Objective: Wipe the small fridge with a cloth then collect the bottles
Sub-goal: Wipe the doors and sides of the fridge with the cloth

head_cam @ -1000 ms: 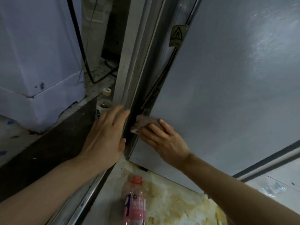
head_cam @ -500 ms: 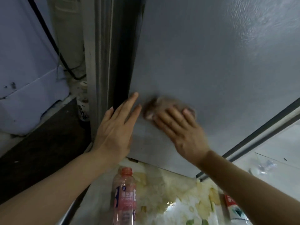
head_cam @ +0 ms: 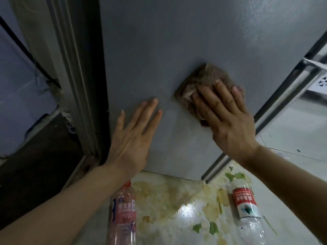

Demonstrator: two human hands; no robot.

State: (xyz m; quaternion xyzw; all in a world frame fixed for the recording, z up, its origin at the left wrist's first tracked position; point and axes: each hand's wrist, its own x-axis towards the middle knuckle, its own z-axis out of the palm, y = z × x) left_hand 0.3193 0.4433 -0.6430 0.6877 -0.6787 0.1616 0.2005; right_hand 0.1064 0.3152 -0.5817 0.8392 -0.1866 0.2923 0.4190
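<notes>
The grey side of the small fridge (head_cam: pixel 177 41) fills the upper middle. My right hand (head_cam: pixel 228 124) presses a brownish cloth (head_cam: pixel 203 80) flat against it with straight fingers. My left hand (head_cam: pixel 132 138) rests flat on the same panel, to the left of the cloth and apart from it. Two bottles lie on the patterned floor below: a pink-labelled one (head_cam: pixel 123 214) under my left forearm and a clear one with a red label (head_cam: pixel 246 207) under my right forearm.
A grey door frame and dark gap (head_cam: pixel 85 76) run down the left of the fridge. A black cable (head_cam: pixel 26 52) crosses a white appliance (head_cam: pixel 17 96) at far left. The fridge's metal edge trim (head_cam: pixel 276 99) runs diagonally at right.
My right hand has slid the cloth to the right across the fridge side, away from the left edge. My left hand stays flat on the panel. A second bottle is now fully in view.
</notes>
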